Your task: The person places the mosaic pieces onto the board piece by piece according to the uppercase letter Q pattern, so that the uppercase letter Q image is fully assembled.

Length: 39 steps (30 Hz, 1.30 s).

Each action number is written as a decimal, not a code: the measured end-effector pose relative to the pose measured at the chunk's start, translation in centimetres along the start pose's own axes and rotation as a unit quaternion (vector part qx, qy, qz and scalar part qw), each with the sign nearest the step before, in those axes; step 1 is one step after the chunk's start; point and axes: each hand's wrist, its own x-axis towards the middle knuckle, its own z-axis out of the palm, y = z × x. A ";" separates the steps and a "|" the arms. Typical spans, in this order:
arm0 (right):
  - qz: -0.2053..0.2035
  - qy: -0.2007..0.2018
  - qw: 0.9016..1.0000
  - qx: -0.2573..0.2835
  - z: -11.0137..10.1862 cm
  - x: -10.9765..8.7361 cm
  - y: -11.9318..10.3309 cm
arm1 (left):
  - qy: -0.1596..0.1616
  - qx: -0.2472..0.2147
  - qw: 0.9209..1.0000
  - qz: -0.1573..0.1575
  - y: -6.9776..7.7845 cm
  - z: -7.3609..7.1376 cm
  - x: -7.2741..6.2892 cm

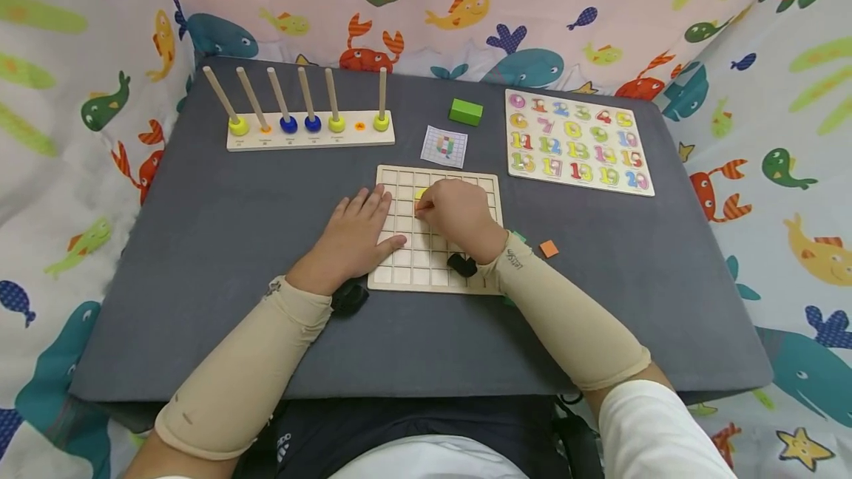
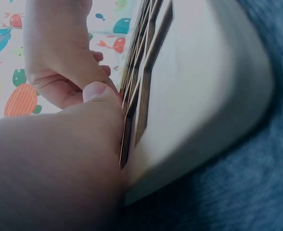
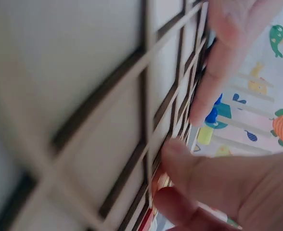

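A wooden grid board [image 1: 402, 261] with square cells lies on the grey table. My left hand [image 1: 356, 231] rests with straight fingers across the board's left edge, thumb pointing right over the cells. Over the board's upper middle, my right hand [image 1: 459, 213] has its fingers bent, with thumb and fingertips pinching a small orange tile [image 1: 418, 205] at a cell. A yellow tile [image 1: 421, 192] sits just above those fingertips. In the right wrist view the thumb [image 3: 180, 161] is right at the grid, and a red tile [image 3: 145, 219] shows below. The hand covers other cells.
Beyond the board lie a pattern card [image 1: 444, 146] and a green block [image 1: 466, 111]. A peg stand [image 1: 309, 139] with coloured rings is back left; a number puzzle board [image 1: 579, 143] is back right. Beside the right forearm are a loose orange tile [image 1: 549, 248] and a green tile [image 1: 518, 236].
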 end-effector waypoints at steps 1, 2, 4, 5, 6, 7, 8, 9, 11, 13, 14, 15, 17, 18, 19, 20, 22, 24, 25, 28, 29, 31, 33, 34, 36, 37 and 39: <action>-0.001 -0.002 1.000 0.005 0.0 0.2 -0.1 | 0.001 0.003 1.000 -0.002 -0.1 0.0 0.0; -0.008 -0.009 1.000 0.008 0.0 0.2 -0.1 | 0.002 0.006 1.000 -0.003 -0.2 0.0 0.0; -0.030 -0.025 0.999 0.007 -0.2 0.1 0.0 | 0.003 0.003 1.000 -0.002 -0.2 -0.1 -0.2; -0.043 -0.027 0.999 0.005 -0.3 -0.2 0.2 | 0.001 0.004 1.000 -0.003 -0.2 -0.1 -0.2; -0.057 -0.023 0.998 0.001 -0.5 -0.6 0.4 | -0.001 0.002 1.000 -0.004 -0.1 -0.2 -0.3; -0.070 -0.012 0.997 -0.002 -0.8 -1.1 0.7 | -0.002 0.000 1.000 -0.004 0.0 -0.3 -0.4; -0.077 0.004 0.997 -0.001 -1.0 -1.7 1.0 | -0.002 0.000 1.000 -0.003 0.1 -0.4 -0.4; -0.077 0.023 0.997 0.003 -1.4 -2.4 1.4 | -0.001 -0.002 1.000 -0.001 0.2 -0.6 -0.5; -0.064 0.060 0.996 0.020 -2.0 -4.1 2.3 | 0.000 0.000 1.000 0.002 0.5 -0.6 -0.4; -0.038 0.082 0.995 0.032 -2.7 -5.7 3.4 | 0.003 -0.001 1.000 0.007 0.6 -0.6 -0.3; -0.022 0.088 0.995 0.037 -2.9 -6.4 4.0 | 0.003 -0.002 1.000 0.008 0.6 -0.6 -0.3; -0.003 0.089 0.995 0.040 -3.2 -7.1 4.6 | 0.002 -0.002 1.000 0.008 0.6 -0.6 -0.2; 0.030 0.087 0.995 0.047 -3.5 -8.5 6.2 | 0.000 -0.005 1.000 0.007 0.6 -0.5 -0.2; 0.042 0.089 0.994 0.046 -3.5 -9.1 7.0 | -0.002 -0.005 1.000 0.006 0.5 -0.5 -0.2; 0.054 0.087 0.994 0.045 -3.5 -9.7 7.9 | -0.004 -0.005 1.000 0.005 0.4 -0.5 -0.2; 0.067 0.081 0.994 0.040 -3.7 -10.3 8.7 | -0.006 -0.006 1.000 0.004 0.4 -0.5 -0.2; 0.090 0.066 0.994 0.015 -3.9 -11.7 10.3 | -0.008 -0.007 1.000 0.004 0.3 -0.4 -0.3; 0.112 0.046 0.993 -0.016 -4.1 -12.9 11.6 | -0.010 -0.009 1.000 0.003 0.2 -0.3 -0.3; 0.123 0.029 0.992 -0.027 -4.1 -13.5 12.2 | -0.011 -0.009 1.000 0.004 0.2 -0.3 -0.3; 0.145 -0.016 0.989 -0.040 -4.2 -15.0 13.2 | -0.013 -0.008 1.000 0.003 0.2 -0.3 -0.3; 0.149 -0.027 0.988 -0.034 -4.2 -15.3 13.3 | -0.014 -0.007 1.000 0.002 0.2 -0.3 -0.4; 0.152 -0.038 0.987 -0.025 -4.0 -15.8 13.5 | -0.013 -0.005 1.000 0.002 0.1 -0.3 -0.4; 0.151 -0.031 0.988 -0.022 -3.8 -15.9 13.5 | -0.013 -0.004 1.000 0.003 0.1 -0.3 -0.4; 0.150 -0.022 0.988 -0.019 -3.6 -15.9 13.5 | -0.013 -0.003 1.000 0.003 0.1 -0.3 -0.4; 0.146 -0.005 0.989 -0.019 -3.4 -15.7 13.5 | -0.012 -0.005 1.000 0.004 0.1 -0.3 -0.4; 0.144 0.002 0.989 -0.020 -3.2 -15.5 13.5 | -0.013 -0.004 1.000 0.004 0.1 -0.3 -0.4; 0.145 0.007 0.989 -0.020 -3.1 -15.1 13.5 | -0.014 -0.005 1.000 0.005 0.2 -0.3 -0.3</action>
